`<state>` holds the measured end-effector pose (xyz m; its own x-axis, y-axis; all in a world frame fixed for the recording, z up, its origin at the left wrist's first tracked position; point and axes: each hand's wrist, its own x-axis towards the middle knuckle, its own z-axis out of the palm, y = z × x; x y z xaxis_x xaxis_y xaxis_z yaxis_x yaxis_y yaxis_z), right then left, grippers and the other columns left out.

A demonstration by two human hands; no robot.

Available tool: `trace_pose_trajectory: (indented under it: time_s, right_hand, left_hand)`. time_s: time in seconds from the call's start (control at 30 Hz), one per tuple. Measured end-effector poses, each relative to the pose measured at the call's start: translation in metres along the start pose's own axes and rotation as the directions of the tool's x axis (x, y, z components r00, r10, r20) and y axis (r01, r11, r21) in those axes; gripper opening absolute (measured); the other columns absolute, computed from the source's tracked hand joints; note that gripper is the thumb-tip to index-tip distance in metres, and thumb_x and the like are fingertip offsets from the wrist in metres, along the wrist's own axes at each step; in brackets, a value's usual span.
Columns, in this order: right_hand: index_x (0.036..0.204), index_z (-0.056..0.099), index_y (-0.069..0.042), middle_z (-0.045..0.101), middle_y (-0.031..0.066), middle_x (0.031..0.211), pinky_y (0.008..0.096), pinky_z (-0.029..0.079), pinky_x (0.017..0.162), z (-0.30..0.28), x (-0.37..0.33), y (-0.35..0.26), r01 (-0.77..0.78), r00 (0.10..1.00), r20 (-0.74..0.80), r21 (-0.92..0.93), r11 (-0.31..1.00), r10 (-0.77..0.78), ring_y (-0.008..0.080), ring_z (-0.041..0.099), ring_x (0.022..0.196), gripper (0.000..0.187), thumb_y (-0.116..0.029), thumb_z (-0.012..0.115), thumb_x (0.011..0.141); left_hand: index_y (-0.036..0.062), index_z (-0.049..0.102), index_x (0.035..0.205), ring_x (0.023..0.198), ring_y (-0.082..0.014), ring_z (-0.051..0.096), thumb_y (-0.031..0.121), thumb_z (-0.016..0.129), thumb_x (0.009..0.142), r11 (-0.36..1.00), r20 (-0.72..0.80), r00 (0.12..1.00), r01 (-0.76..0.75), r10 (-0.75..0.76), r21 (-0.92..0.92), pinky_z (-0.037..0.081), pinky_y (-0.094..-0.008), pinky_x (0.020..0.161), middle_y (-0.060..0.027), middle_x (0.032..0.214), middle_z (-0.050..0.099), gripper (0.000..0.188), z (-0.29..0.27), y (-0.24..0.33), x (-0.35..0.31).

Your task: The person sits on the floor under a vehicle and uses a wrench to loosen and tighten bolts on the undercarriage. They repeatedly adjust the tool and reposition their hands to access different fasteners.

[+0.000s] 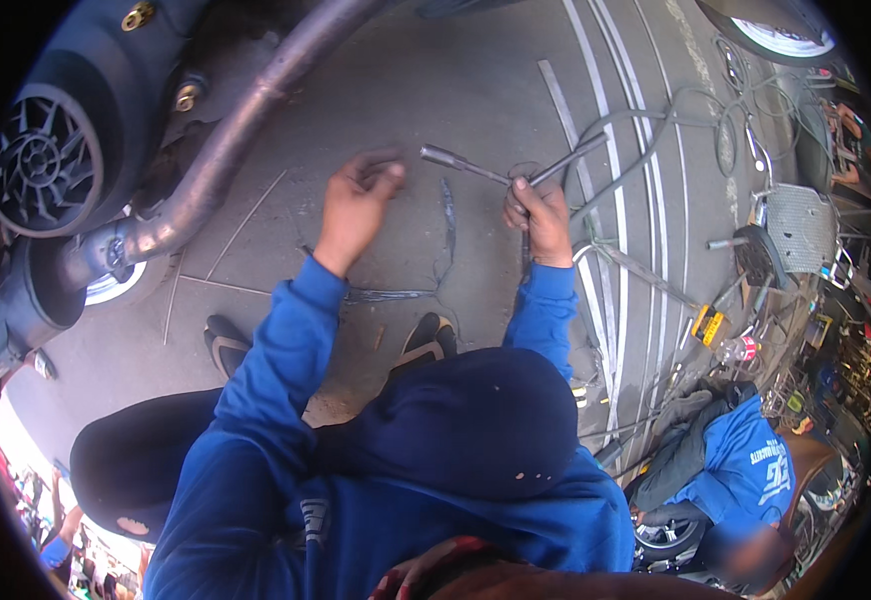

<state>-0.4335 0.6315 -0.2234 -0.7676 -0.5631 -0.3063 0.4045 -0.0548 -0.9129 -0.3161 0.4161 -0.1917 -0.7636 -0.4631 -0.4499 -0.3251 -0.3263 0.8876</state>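
Observation:
In my right hand is a three-armed socket wrench, gripped near its hub. One arm ends in a socket toward the left, another points up and right, and the third runs down below the hand. My left hand hovers just left of the socket end, apart from it, with fingers loosely bent and nothing visible in them. To the left is a motorbike's exhaust pipe, joined to a dark muffler. Beside it sits a round slotted engine cover.
Long metal strips lie on the floor at right, with a grey hose looping over them. Thin rods lie to the left. A plastic bottle and scattered tools are farther right. A person in blue sits at lower right.

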Motion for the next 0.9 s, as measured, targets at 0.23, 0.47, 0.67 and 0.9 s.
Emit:
trace_pose_trajectory:
  time_s: [0.23, 0.47, 0.67, 0.9]
  right_hand:
    - [0.090, 0.061, -0.002, 0.064, 0.0238, 0.078, 0.0481, 0.050, 0.065, 0.058, 0.006, -0.027, 0.013, 0.994, -0.004, -0.987, 0.162, -0.107, 0.0405, 0.064, 0.075, 0.021, -0.022, 0.056, 0.088]
    - [0.090, 0.063, -0.004, 0.066, 0.0208, 0.077, 0.0468, 0.052, 0.067, 0.094, 0.019, -0.057, 0.125, 0.992, 0.127, -0.990, -0.059, -0.029, 0.0385, 0.066, 0.077, 0.018, -0.017, 0.053, 0.085]
    - [0.094, 0.066, -0.004, 0.068, 0.0205, 0.090, 0.0447, 0.054, 0.073, 0.096, 0.042, -0.061, 0.125, 0.990, 0.112, -0.976, -0.175, 0.082, 0.0372, 0.066, 0.086, 0.021, -0.016, 0.054, 0.082]
    - [0.093, 0.067, -0.002, 0.067, 0.0221, 0.089, 0.0484, 0.051, 0.075, 0.089, 0.037, -0.101, 0.091, 0.990, 0.098, -0.994, -0.061, -0.106, 0.0406, 0.064, 0.086, 0.028, -0.028, 0.057, 0.085]
  left_hand:
    - [0.0009, 0.066, 0.104, 0.089, -0.0291, 0.066, 0.022, 0.063, 0.083, 0.848, -0.163, 0.986, 0.123, -0.044, 0.515, 0.050, -0.0346, 0.080, -0.0172, 0.093, 0.069, 0.030, -0.048, -0.090, 0.011]
    - [0.0008, 0.065, 0.099, 0.088, -0.0339, 0.066, 0.016, 0.063, 0.079, 0.813, -0.099, 0.989, -0.036, 0.114, 0.581, 0.051, -0.0387, 0.080, -0.0192, 0.092, 0.069, 0.025, -0.030, -0.092, 0.015]
    - [0.0013, 0.065, 0.097, 0.090, -0.0359, 0.064, 0.012, 0.062, 0.074, 0.632, -0.013, 0.972, -0.143, 0.236, 0.762, 0.051, -0.0408, 0.080, -0.0197, 0.094, 0.067, 0.026, -0.029, -0.089, 0.016]
    - [0.0040, 0.066, 0.098, 0.087, -0.0365, 0.064, 0.011, 0.060, 0.072, 0.694, -0.051, 0.977, -0.111, 0.209, 0.711, 0.052, -0.0404, 0.079, -0.0199, 0.096, 0.066, 0.027, -0.025, -0.100, 0.022]
